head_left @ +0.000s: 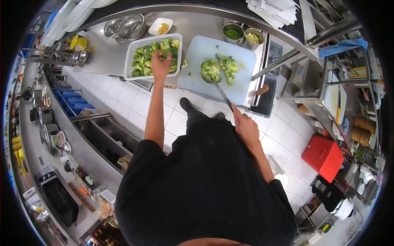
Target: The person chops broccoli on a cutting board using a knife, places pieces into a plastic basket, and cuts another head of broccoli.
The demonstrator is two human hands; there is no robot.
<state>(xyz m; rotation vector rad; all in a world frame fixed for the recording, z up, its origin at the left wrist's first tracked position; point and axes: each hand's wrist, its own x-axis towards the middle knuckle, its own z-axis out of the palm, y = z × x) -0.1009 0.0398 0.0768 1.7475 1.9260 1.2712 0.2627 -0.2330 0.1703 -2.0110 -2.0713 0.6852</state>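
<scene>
My left hand (pixel 161 64) is over a white plastic basket (pixel 128 61) filled with cut broccoli florets (pixel 141 57). Its fingers are apart, close to the florets near the right side of the basket. My right hand (pixel 247 129) is closed round the handle of a knife (pixel 223 95). The blade points away from me, its tip at a broccoli head (pixel 210 70) on a pale blue cutting board (pixel 197 49). Beside that head lies another broccoli piece (pixel 228 67), and small green scraps are scattered on the board.
Behind the board stand a metal container of chopped greens (pixel 233 33) and one of pale yellow pieces (pixel 253 37). A white dish (pixel 161 26) and metal bowls (pixel 132 27) sit behind the basket. A metal shelf edge (pixel 188 8) spans above. A wooden handle (pixel 262 89) lies right of the board.
</scene>
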